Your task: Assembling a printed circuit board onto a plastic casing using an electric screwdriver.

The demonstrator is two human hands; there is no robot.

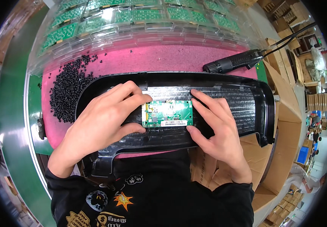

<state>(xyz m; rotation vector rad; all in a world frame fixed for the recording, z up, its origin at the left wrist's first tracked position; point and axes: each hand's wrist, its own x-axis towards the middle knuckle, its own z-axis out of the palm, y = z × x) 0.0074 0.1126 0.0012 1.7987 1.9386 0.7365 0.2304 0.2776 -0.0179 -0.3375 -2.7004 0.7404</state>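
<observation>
A green circuit board [169, 113] with a white label strip along its near edge lies over the middle of a long black plastic housing [243, 102]. My left hand [104, 117] grips the board's left end, thumb at the near corner and fingers at the far one. At the right end, my right hand [218, 128] has its thumb by the near corner and its fingertips along the far side. Whether the board rests fully on the housing floor cannot be made out. The housing's ribbed inner face is partly hidden by both hands.
A heap of small black parts [70, 89] lies left of the housing on the pink mat [152, 56]. Clear plastic trays of green boards [133, 17] are stacked behind. A corded black electric screwdriver [233, 61] lies at the far right, near cardboard boxes [284, 125].
</observation>
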